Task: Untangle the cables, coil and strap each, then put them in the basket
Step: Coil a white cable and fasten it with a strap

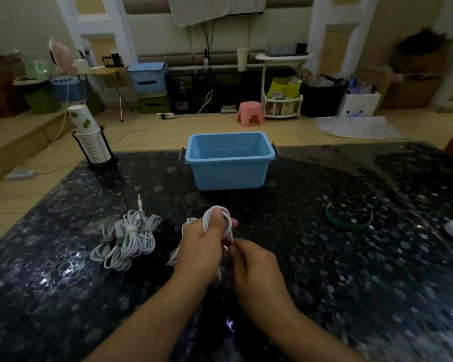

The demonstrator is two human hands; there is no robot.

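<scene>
Left hand (pixel 202 240) curled round a white cable (pixel 216 218), loops of it wound over the fingers and rising above the knuckles, more strands trailing down below the palm. Right hand (pixel 256 267) just beside it, fingers bent inward and pinching at the lower strands of the same cable; exact contact blurred. Both hands raised a little over the dark speckled surface (pixel 324 270), near its middle.

Left of the hands, a heap of white cables (pixel 126 239) lying on the surface, several already bundled with small grey straps, one plug end sticking up toward the far side. Black cables (pixel 162 246) partly under and beside that heap, hard to make out against the dark top.

Blue basket (pixel 229 176) standing upright beyond the hands, toward the far edge, nothing visible inside. Green strap (pixel 348 224) lying curved on the surface to the right, well apart from the hands. Stack of paper cups (pixel 90 142) in a black holder at the far left corner.
</scene>
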